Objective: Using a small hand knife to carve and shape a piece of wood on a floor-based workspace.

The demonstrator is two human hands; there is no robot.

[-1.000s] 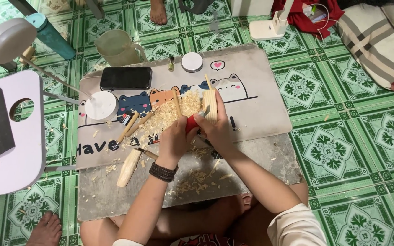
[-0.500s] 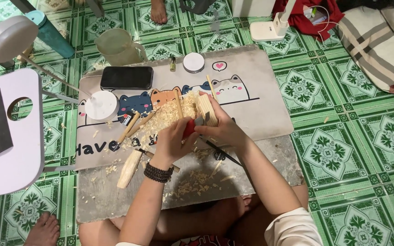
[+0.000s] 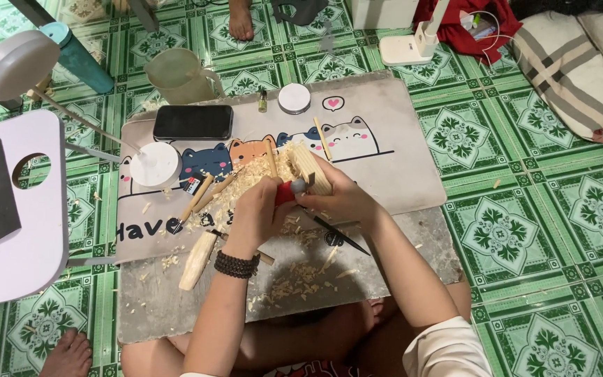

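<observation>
A: so what've you got in your hands?

B: your right hand [image 3: 340, 199] grips the pale wood block [image 3: 310, 169] above the cat mat [image 3: 385, 139]; your left hand [image 3: 256, 209] is clenched round the red-handled tool [image 3: 286, 192], over shavings [image 3: 294, 279].

Scene bright, evenly lit, light from overhead. Soft short shadows under hands [image 3: 301, 199] and forearms, falling on grey mat [image 3: 399, 167]. Mild sheen on green floor tiles [image 3: 525, 230] (strongest near top edge). Focus sharp at centre; slight wide-angle bending toward edges. Faint softness on fingers. Colours saturated, no heavy glare.
</observation>
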